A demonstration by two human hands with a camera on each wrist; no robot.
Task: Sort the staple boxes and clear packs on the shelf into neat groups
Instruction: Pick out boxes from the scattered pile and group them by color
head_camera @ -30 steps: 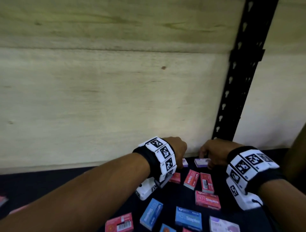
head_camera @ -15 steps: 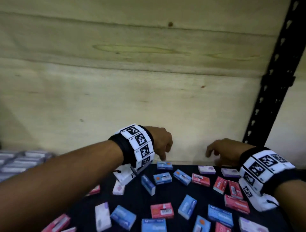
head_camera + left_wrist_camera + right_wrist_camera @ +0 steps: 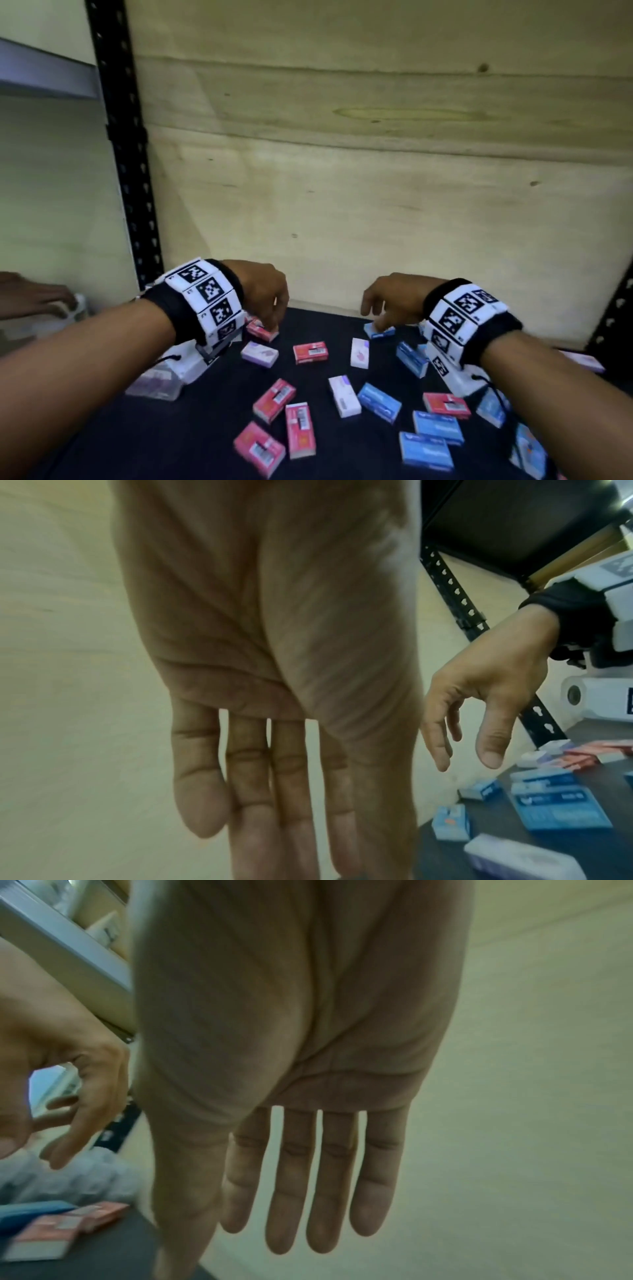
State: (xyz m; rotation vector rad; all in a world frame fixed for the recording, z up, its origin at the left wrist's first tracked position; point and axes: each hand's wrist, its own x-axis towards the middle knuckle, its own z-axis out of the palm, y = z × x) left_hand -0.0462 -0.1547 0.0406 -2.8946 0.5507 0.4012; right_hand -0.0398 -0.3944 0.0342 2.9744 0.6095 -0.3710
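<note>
Several small staple boxes, red [image 3: 310,352], blue [image 3: 379,402] and white-lilac [image 3: 259,354], lie scattered on the dark shelf [image 3: 205,428]. A clear pack [image 3: 156,385] lies under my left wrist. My left hand [image 3: 274,318] hangs fingers-down over a red box [image 3: 262,331] at the back; whether it touches is unclear. My right hand [image 3: 376,318] hovers over a blue box [image 3: 379,331] at the back. In the wrist views the left hand [image 3: 274,804] and right hand [image 3: 308,1191] both have straight fingers and hold nothing.
A plywood back wall [image 3: 376,205] closes the shelf behind the boxes. Black perforated posts stand at the left [image 3: 126,171] and far right [image 3: 613,318]. Another person's hand [image 3: 34,298] reaches in at the far left edge.
The view has swung left along the shelf. Both hands left the boxes by the right post, moved left and now hang over a red and a blue box.
</note>
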